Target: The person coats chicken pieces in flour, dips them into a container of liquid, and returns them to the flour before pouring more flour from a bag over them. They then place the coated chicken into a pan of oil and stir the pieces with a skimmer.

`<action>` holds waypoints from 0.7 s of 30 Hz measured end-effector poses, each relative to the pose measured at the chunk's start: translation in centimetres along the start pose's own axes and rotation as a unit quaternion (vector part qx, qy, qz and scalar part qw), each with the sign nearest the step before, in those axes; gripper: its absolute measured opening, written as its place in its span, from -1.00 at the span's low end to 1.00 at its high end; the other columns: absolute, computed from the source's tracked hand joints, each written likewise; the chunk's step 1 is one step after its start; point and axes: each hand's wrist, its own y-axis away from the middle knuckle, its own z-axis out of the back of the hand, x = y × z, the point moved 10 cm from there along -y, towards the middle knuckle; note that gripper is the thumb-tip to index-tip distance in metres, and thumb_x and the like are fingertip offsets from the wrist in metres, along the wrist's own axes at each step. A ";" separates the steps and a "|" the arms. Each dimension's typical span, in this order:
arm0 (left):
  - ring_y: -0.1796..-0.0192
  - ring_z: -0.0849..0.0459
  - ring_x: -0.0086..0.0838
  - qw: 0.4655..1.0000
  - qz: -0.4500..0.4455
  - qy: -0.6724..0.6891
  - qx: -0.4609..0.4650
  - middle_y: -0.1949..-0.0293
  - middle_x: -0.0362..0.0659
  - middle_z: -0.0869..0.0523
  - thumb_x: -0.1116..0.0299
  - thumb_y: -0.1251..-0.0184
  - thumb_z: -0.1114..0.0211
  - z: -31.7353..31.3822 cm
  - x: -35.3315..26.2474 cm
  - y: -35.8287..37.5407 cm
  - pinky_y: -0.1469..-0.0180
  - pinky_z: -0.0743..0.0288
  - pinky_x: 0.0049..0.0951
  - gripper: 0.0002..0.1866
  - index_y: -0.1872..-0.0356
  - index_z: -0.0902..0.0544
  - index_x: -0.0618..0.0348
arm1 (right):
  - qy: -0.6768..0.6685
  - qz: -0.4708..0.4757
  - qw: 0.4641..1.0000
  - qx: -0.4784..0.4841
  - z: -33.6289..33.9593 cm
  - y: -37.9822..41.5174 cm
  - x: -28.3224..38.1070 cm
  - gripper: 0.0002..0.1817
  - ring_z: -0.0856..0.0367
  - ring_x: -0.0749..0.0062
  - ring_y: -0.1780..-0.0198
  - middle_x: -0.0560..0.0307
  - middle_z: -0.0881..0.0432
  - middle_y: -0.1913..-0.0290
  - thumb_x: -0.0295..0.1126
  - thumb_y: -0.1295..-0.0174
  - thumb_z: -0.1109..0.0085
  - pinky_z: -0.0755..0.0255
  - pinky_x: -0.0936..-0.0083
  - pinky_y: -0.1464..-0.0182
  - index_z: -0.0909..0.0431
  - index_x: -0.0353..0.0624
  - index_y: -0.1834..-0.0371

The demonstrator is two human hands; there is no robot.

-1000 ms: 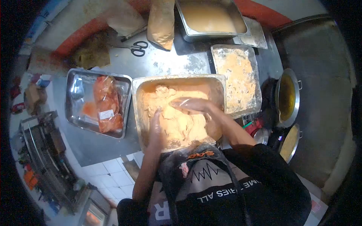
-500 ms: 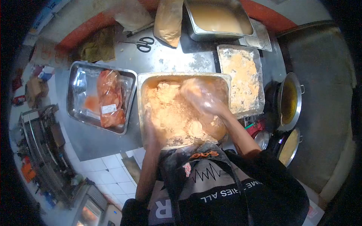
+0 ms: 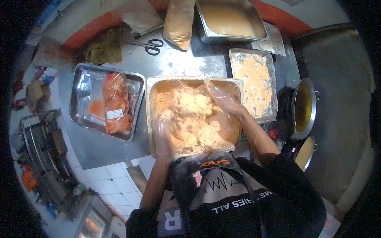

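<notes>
A deep metal tray point(image 3: 149, 115) of pale orange flour point(image 3: 188, 139) stands in front of me. Lumpy flour-coated pieces point(image 3: 194, 104) lie in its middle, blurred by motion; what is under the coating is hidden. My left hand point(image 3: 164, 137), in a clear plastic glove, is inside the tray's left side, fingers stretched out beside the flour. Over the right part is my right hand point(image 3: 224, 99), also gloved, its fingers extended toward the far rim, with the coated pieces to its left. Neither hand visibly grips anything.
On the left, a steel tray point(image 3: 89, 123) holds plastic-wrapped red meat point(image 3: 116, 103). Black-handled scissors point(image 3: 153, 47), a bag point(image 3: 178, 27) and a deep pan of cloudy liquid point(image 3: 232, 22) stand behind. To the right are a floury tray point(image 3: 254, 85) and a wok of oil point(image 3: 304, 107).
My right hand has moved right and toward the tray's far right side. My left hand shows more clearly at the left wall. Coated pieces in the middle have shifted and heaped up.
</notes>
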 end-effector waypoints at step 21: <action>-0.11 -0.59 -0.35 0.962 0.210 0.173 0.013 -0.15 -0.13 -0.58 -0.01 -0.56 0.06 -8.0 -2.8 1.8 -0.11 -0.55 -0.29 -0.46 -0.37 -0.40 0.08 | 0.032 -0.066 0.997 0.000 -2.1 6.6 6.5 -0.11 -0.29 -0.13 -0.47 -0.28 -0.35 -0.44 0.31 -0.28 -0.08 -0.19 0.24 -0.49 -0.38 -0.28 -0.39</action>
